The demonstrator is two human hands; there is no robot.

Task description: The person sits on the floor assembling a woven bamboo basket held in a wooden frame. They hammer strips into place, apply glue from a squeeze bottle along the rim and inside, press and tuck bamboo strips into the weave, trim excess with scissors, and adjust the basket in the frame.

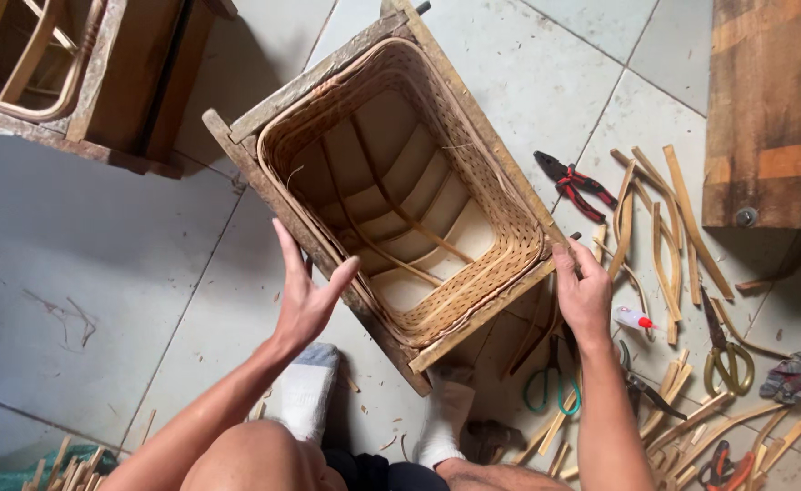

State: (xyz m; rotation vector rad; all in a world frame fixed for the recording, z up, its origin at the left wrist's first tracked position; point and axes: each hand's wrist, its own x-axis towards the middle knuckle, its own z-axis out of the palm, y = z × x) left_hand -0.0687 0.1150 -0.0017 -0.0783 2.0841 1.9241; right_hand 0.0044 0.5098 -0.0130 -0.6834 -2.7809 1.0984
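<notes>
My left hand (308, 293) spread flat against the one wooden frame (264, 186), my right hand (582, 289) gripping its near-right corner, one woven basket (400, 182) inside the frame, two pliers (571, 185) right of it

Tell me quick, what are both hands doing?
Left hand: open, palm flat against the side of the wooden frame around the woven basket.
Right hand: closed, gripping the frame's corner.

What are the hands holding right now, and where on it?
Both hold the wooden frame around the woven basket. The left hand rests open against its left rail; the right hand grips the near right corner.
</notes>
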